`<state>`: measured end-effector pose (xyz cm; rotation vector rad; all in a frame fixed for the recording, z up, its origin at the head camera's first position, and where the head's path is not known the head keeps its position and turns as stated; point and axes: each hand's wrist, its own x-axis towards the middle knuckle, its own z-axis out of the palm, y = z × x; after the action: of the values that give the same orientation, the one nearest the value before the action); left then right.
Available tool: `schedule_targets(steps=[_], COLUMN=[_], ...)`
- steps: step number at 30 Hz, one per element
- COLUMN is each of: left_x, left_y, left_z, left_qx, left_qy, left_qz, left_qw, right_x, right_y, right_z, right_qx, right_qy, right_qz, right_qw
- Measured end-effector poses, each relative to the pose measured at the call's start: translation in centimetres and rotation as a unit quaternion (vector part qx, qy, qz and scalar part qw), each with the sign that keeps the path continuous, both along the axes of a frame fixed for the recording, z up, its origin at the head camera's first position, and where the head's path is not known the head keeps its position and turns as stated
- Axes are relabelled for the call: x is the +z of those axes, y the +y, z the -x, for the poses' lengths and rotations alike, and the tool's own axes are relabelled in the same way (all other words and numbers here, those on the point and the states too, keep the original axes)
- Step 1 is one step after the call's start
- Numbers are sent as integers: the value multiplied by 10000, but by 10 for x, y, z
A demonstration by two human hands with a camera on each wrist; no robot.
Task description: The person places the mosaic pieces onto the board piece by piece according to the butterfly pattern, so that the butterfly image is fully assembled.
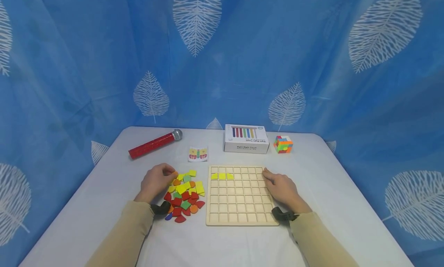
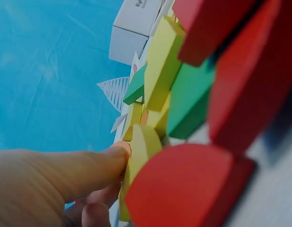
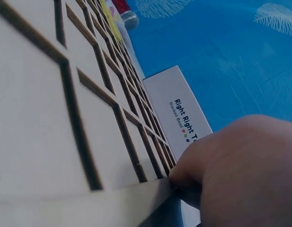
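My left hand (image 1: pixel 157 181) is at the far left side of a pile of flat coloured pieces (image 1: pixel 185 206). Its thumb and finger pinch a small orange piece (image 2: pixel 122 146), mostly hidden by the fingertips. Red, yellow, green, orange and blue pieces lie loosely heaped beside it. To the right of the pile lies a wooden grid board (image 1: pixel 242 217). Three yellow pieces (image 1: pixel 222 176) sit side by side in its second row from the far edge, at the left. My right hand (image 1: pixel 282 188) holds the board's right edge near the far corner; some fingers are hidden.
A small picture card (image 1: pixel 197 154) with a coloured pattern lies beyond the pile. Farther back are a red microphone (image 1: pixel 154 145), a white box (image 1: pixel 246 139) and a colourful puzzle cube (image 1: pixel 283 144). A blue leaf-patterned curtain (image 1: pixel 239 70) hangs behind the white table (image 1: pixel 111 197).
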<state>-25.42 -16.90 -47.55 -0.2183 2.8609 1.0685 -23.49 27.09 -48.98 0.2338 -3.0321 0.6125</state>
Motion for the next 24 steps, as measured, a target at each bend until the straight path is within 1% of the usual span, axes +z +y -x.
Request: schedule_targets(steps=[5,8,11,12,15,17,20,24], left_x=[3,8,13,15,19,21,22,20], left_y=[3,9,20,26,46,61,85,117], left_z=[1,1,1,0,-1,0,3,12], left_qx=[67,35,-86,-149,-375,-539,-771,-1182], left_qy=[4,200,354,393,367,345,356,469], left_qz=[-238,-348,-517,-539,-637,-609,-570,-505], left_qw=[9997,9992,9980,9977,9966,9961,9948,9906], right_x=[0,0,0,-1,-2,-2,-1,1], right_y=[0,0,-1,-1,-1,-2,-4,-3], right_z=[-1,-1,-2,-2,-2,-2,-1,-3], right_qx=[-61,-74,-82,-82,-110,-135,-161,-177], right_qy=[-42,-8,58,77,101,116,123,122], right_qz=[-25,45,111,125,145,172,228,291], right_qw=[10000,10000,9999,9999,9998,9997,9995,9993])
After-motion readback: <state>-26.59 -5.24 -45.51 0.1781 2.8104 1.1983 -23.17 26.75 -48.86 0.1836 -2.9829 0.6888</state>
